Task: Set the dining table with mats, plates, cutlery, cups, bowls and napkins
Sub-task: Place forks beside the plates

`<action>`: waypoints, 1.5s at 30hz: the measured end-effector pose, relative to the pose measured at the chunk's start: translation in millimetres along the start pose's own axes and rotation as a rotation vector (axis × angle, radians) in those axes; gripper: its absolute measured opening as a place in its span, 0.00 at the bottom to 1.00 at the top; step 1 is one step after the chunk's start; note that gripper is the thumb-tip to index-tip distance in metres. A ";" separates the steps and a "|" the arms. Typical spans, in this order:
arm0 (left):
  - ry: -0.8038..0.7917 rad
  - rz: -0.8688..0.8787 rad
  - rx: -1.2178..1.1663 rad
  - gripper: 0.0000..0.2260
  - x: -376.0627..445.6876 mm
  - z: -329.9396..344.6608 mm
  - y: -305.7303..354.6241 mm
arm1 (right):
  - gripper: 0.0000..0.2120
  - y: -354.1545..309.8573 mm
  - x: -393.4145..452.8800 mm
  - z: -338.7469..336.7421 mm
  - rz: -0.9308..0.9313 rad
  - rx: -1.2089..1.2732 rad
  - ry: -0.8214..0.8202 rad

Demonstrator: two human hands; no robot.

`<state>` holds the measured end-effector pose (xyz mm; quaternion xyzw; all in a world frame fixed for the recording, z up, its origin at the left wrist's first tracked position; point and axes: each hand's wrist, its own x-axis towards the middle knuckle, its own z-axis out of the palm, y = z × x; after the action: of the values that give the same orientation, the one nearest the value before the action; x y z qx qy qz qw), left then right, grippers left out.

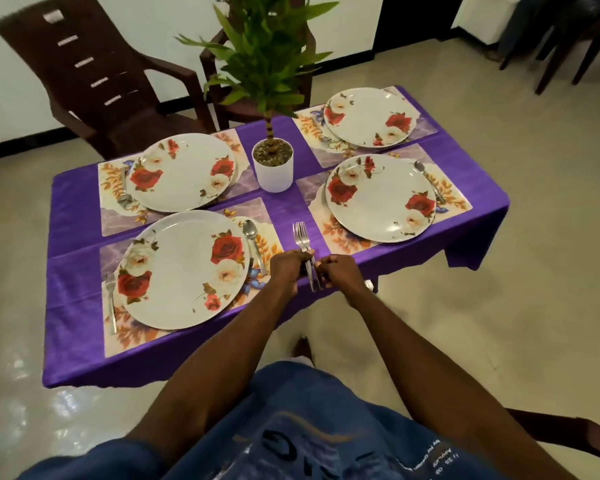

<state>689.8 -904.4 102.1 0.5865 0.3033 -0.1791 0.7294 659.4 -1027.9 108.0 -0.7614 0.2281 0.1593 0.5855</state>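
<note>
At the far left we see a dark brown plastic armchair (94, 81) standing behind the bench (73, 271), which is draped in a shiny purple cloth. On the bench's left half lie two rectangular floral place mats, the far left mat (110, 188) and the near left mat (132, 337), each carrying a round white plate printed with red and cream roses: the far left plate (182, 171) and the near left plate (184, 268). A steel fork (111, 299) lies on the near left mat just left of its plate, and a steel spoon (255, 249) lies just right of it. In the middle stands a white cylindrical pot holding a green leafy plant (272, 168). Just right of the spoon, our left hand (288, 268) curls round a bunch of steel forks (303, 244), tines pointing away from us over the purple cloth, while our right hand (336, 271) pinches the handles at the lower end. Further right, the near right plate (380, 197) sits on its floral mat (454, 195) with a second steel spoon (430, 181) lying along its right edge, and the far right plate (369, 117) rests on the far right mat (312, 129).
</note>
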 end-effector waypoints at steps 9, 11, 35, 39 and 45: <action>0.106 -0.017 -0.064 0.04 48.2 54.8 19.5 | 0.05 -25.6 77.1 -38.1 0.013 -0.113 0.019; 0.182 -0.006 -0.083 0.06 57.4 57.8 24.7 | 0.04 -34.1 92.6 -40.4 0.000 -0.160 0.059; 0.418 -0.016 -0.069 0.06 72.3 45.4 37.3 | 0.10 -51.8 134.1 -25.9 -0.170 -0.738 0.059; 0.420 -0.009 -0.057 0.04 70.7 47.0 35.6 | 0.09 -49.3 130.1 -27.0 -0.194 -0.774 0.044; 0.397 -0.007 -0.047 0.05 74.2 50.3 31.3 | 0.10 -45.6 127.7 -32.9 -0.257 -0.819 0.018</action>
<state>776.6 -938.2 83.5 0.5919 0.4473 -0.0553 0.6682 790.8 -1070.5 89.0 -0.9546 0.0545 0.1560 0.2477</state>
